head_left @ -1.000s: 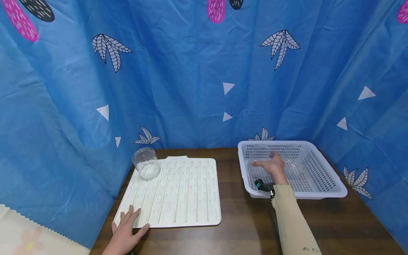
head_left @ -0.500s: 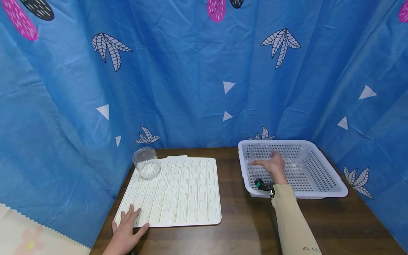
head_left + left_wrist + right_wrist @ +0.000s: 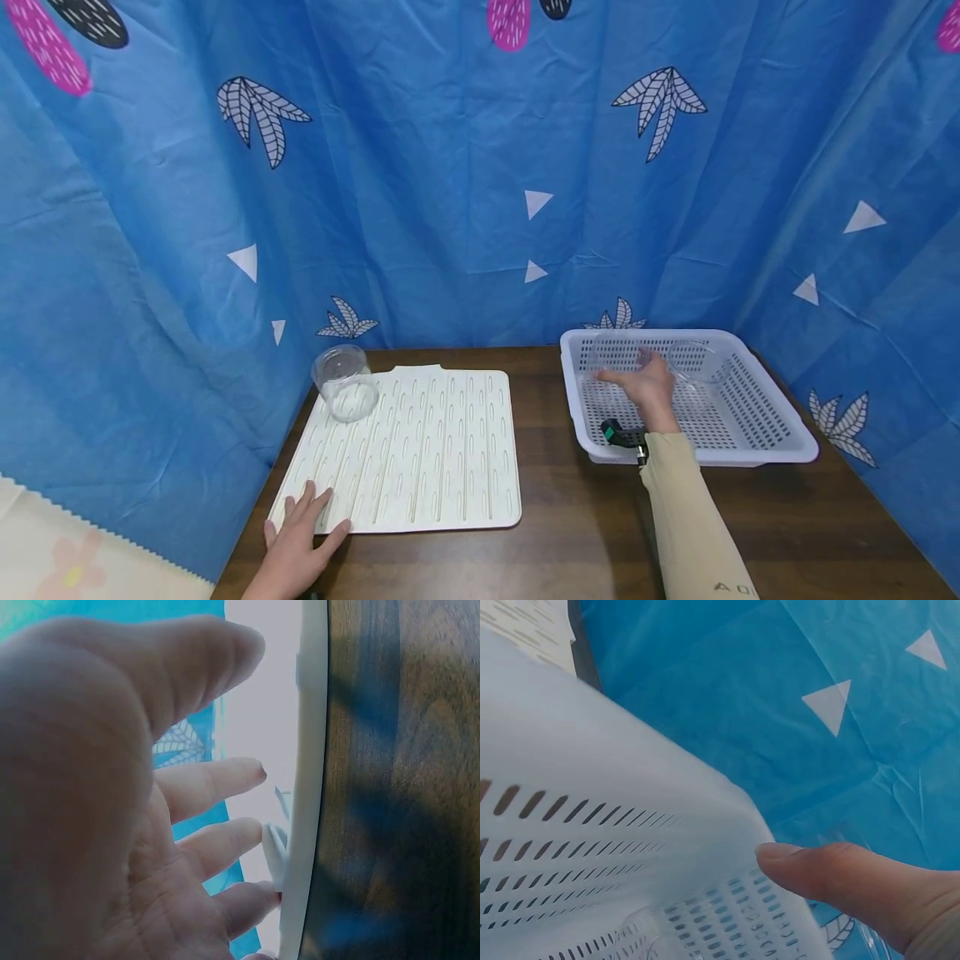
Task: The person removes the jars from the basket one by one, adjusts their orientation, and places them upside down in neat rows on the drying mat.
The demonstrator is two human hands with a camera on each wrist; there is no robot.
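Observation:
My right hand (image 3: 647, 390) reaches into a white slotted plastic basket (image 3: 750, 457) and grips a clear round plastic container (image 3: 613, 353) at its back left; the container's lower part is hard to make out. In the right wrist view only the thumb (image 3: 840, 877) shows, near the basket rim. A second clear container (image 3: 699, 362) sits to the right of that hand. My left hand (image 3: 294, 546) rests, fingers spread, on the front left corner of a white ribbed mat (image 3: 427, 450). Another clear container (image 3: 342, 377) stands on the mat's back left corner.
A dark wooden table (image 3: 562, 533) carries the mat on the left and the basket on the right. Blue patterned curtains (image 3: 450, 208) hang behind and along both sides. A pale flowered cloth (image 3: 82, 550) shows at the lower left.
My right hand has shifted slightly up and right, and the container in it has risen a little in the basket. My left hand stays where it was.

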